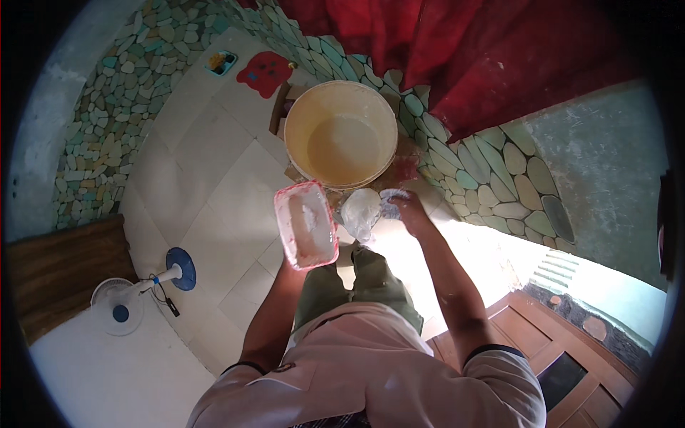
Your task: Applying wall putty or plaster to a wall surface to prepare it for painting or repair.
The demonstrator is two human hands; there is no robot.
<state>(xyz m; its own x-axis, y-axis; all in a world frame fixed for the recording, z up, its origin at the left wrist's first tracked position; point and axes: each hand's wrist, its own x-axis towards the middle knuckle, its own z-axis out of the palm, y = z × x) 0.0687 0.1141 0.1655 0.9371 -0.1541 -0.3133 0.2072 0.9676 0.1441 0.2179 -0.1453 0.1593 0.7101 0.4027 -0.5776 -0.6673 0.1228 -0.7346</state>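
Observation:
A rectangular plastic tub (307, 225) with a pink rim is held up in front of me on the left, whitish residue and a small white lump inside it. My left arm runs up to its near end, and the tub hides most of my left hand (287, 268). My right hand (407, 208) is closed on a crumpled whitish piece (390, 203), whose kind I cannot make out. Just left of that hand is a pale, translucent plastic bag (360, 212). Beyond both hands stands a large cream bucket (341, 132) with pale, cloudy contents at its bottom.
A cardboard box (280, 107) stands behind the bucket's left side, near a red mat (265, 73) and a small tray (221, 63). At left is a standing fan (118, 307) with a blue base. A red curtain (457, 57) hangs by the stone-patterned wall; a brown door (528, 328) is lower right.

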